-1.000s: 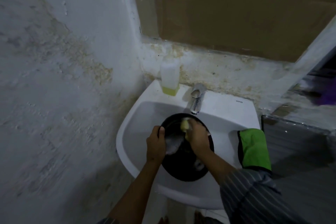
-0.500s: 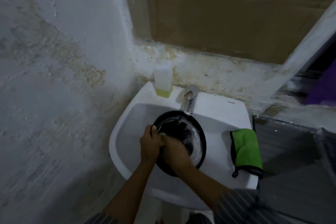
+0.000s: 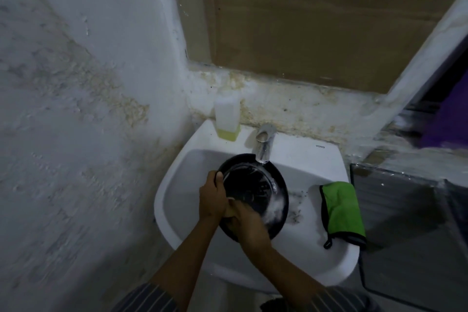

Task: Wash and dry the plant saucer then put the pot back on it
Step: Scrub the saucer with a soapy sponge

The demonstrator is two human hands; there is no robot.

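Green cloth [image 3: 342, 213] — on sink [image 3: 326, 159] rim.

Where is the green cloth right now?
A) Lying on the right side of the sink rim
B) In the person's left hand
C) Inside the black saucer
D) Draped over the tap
A: the green cloth lies on the right edge of the white sink, apart from both hands and from the black saucer.

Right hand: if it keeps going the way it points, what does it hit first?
The right hand points up-left and already abuts the left hand gripping the saucer rim, so likely that; depth unclear.
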